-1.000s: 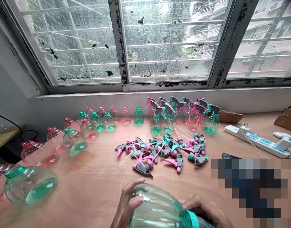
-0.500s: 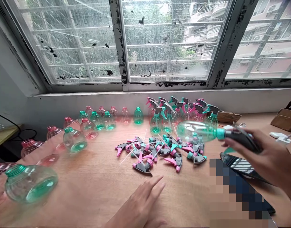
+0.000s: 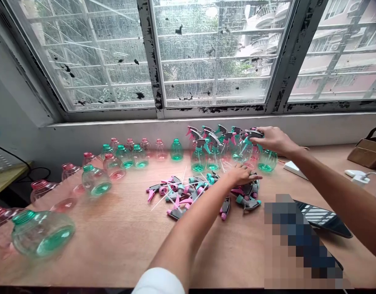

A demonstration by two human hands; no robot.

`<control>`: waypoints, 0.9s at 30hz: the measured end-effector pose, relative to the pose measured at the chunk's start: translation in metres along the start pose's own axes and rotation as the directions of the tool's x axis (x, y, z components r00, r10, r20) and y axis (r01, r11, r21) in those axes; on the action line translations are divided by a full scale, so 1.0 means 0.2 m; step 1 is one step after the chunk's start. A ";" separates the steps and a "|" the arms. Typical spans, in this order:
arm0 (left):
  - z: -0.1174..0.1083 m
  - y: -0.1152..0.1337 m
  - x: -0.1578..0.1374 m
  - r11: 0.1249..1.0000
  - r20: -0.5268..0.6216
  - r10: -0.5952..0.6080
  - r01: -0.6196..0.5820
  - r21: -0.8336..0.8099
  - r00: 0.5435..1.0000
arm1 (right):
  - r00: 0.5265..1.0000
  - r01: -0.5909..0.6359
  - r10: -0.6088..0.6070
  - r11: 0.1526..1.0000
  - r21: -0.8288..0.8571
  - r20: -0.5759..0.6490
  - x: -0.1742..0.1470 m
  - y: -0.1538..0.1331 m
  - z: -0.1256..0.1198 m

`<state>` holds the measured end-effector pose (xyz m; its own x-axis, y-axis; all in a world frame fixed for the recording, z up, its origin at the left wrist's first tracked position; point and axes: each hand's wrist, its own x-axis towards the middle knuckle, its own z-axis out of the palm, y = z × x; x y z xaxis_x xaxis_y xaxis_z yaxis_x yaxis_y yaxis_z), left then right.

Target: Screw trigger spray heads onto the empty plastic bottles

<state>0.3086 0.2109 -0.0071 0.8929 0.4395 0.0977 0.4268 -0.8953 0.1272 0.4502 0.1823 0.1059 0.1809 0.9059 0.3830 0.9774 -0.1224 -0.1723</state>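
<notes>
At the right end of the assembled spray bottles [image 3: 198,161], my right hand [image 3: 275,139] is closed round the dark grey head of a spray bottle [image 3: 254,134]. Neighbouring bottles partly hide its body. My left hand [image 3: 240,175] reaches over the right part of a pile of loose trigger spray heads [image 3: 182,192], fingers stretched out and apart. These heads are grey with pink or teal parts, and some have thin white tubes. Whether the left fingers touch any head cannot be made out.
Open-necked green and pink bottles [image 3: 96,179] curve along the table's left side and back. To the right lie a dark tablet-like device [image 3: 324,218], a white power strip [image 3: 295,169], a white plug with a cable [image 3: 359,177] and a brown box [image 3: 367,153]. A window stands behind.
My right hand has carried the spray bottle from a sideways tilt over the table to the back group. My left hand has moved forward and right, from the front of the table onto the pile.
</notes>
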 end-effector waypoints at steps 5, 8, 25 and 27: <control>0.11 -0.05 0.07 0.992 0.053 -0.117 0.120 -0.039 0.992 | 0.999 0.007 -0.003 0.997 -0.072 0.051 0.08 -0.04 0.08; 0.15 -0.03 0.04 0.986 0.060 -0.144 0.148 -0.074 0.988 | 0.998 0.004 0.002 0.996 -0.091 0.064 0.10 -0.05 0.11; 0.09 0.21 -0.22 0.982 0.031 -0.187 0.187 0.017 0.982 | 1.000 -0.009 0.011 0.998 -0.066 0.022 0.22 -0.12 0.38; 0.06 0.22 -0.30 0.989 -0.003 -0.131 0.131 0.069 0.991 | 1.000 -0.007 0.007 0.998 -0.054 0.010 0.21 -0.10 0.38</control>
<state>0.2753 0.1441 -0.0194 0.8290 0.5531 0.0830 0.5488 -0.8330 0.0704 0.4290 0.2533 0.0559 0.1870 0.9088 0.3730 0.9807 -0.1504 -0.1253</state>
